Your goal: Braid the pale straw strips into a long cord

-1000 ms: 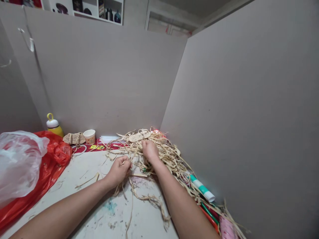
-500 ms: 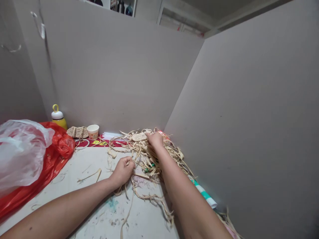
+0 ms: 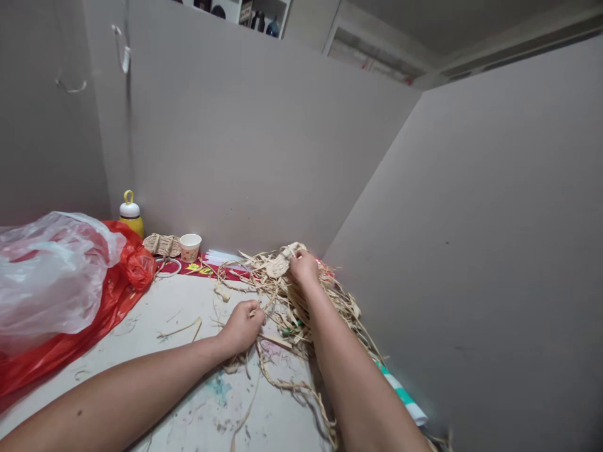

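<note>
My right hand (image 3: 304, 266) grips the edge of a small oval woven straw sole (image 3: 279, 263), raised and tilted over the back of a heap of loose dry straw (image 3: 298, 300). Fingers of my left hand (image 3: 244, 326) are pinched together on a thin straw strand at the heap's near left side. A braided straw cord (image 3: 288, 383) trails over the white table (image 3: 188, 402) from beneath that hand towards the front. The strand's end inside the left fingers is hidden.
White and red plastic bags (image 3: 61, 270) fill the left side. By the back panel (image 3: 245, 144) stand a yellow bottle (image 3: 132, 216), another woven straw sole (image 3: 162, 245) and a paper cup (image 3: 191, 248). A green-and-white roll (image 3: 405, 398) lies along the right panel (image 3: 494, 238).
My right hand has lifted and turned the woven straw sole, which lay flatter on the heap before. The left hand keeps its pinch. The whole view has shifted slightly.
</note>
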`<action>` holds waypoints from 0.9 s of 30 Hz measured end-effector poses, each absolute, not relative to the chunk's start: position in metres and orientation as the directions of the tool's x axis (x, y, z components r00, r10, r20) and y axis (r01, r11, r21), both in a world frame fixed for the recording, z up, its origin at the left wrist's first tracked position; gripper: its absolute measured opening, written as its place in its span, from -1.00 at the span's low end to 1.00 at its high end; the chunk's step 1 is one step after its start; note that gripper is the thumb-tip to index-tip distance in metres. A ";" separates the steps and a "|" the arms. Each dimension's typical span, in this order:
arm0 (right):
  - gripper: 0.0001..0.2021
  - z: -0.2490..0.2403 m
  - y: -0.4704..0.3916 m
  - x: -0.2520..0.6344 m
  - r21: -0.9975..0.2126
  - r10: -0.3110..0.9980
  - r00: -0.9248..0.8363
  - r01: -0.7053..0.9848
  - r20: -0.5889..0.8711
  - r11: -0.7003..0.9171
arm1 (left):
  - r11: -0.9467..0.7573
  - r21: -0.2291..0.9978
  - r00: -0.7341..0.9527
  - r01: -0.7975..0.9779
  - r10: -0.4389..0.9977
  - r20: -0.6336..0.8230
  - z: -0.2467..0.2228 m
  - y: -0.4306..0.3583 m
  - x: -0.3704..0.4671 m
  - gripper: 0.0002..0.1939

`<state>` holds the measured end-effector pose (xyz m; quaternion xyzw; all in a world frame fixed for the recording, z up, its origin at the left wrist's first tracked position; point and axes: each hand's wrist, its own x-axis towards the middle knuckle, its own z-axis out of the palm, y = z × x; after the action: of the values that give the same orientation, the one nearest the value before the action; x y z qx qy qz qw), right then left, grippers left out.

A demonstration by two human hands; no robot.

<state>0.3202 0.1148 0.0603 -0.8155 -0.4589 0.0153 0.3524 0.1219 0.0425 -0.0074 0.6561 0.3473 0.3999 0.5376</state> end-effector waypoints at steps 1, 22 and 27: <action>-0.80 0.062 0.109 0.319 -0.601 0.752 0.560 0.749 0.346 -0.281 | -0.180 0.983 0.439 0.026 0.886 0.151 -0.008 0.043 0.122 -0.85; -0.79 0.125 0.012 0.256 -0.876 0.849 0.259 0.288 0.460 0.387 | -0.160 0.987 0.411 -0.021 0.898 0.155 -0.014 0.047 0.122 -0.85; -0.59 0.141 -0.012 0.237 -0.903 0.885 0.193 0.176 0.423 0.393 | -0.142 0.985 0.402 -0.101 0.899 0.171 -0.019 0.049 0.122 -0.86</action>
<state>0.2369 -0.0120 0.1406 -0.4691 -0.5658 0.2890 0.6134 0.1224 0.0488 -0.0189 0.6145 0.3247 0.4399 0.5687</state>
